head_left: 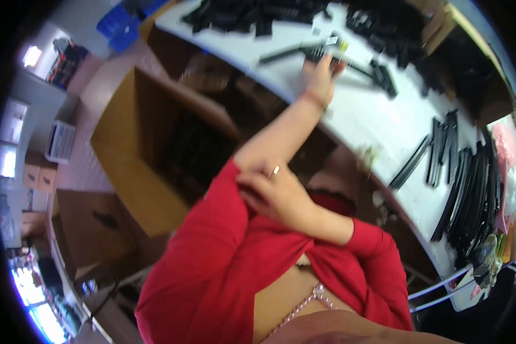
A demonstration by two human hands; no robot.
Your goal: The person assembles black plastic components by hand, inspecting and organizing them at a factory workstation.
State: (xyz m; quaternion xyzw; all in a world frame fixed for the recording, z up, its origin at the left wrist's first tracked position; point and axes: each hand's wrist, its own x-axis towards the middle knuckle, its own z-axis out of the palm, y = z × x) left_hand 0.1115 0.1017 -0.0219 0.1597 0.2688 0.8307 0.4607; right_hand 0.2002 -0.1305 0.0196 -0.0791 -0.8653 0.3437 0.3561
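Note:
My left arm (286,129) stretches up to the white table, its red sleeve (212,212) bunched near the elbow. Over a long black plastic part (286,54) with a small white label, my left hand (321,77) has its fingers apart; they are somewhat blurred, and whether they touch the part I cannot tell. Across my body comes my right hand (284,195), with a ring on one finger. Its fingers close on the left sleeve's edge near the elbow. Another black piece (383,77) lies just right of my left hand.
Black parts (235,14) lie heaped along the table's (361,112) far side. Long black strips (473,192) are stacked at the right, beside pink plastic wrapping (505,163). An open cardboard box (117,143) stands at my left, with a second box (92,223) below it and blue bins (118,27) beyond.

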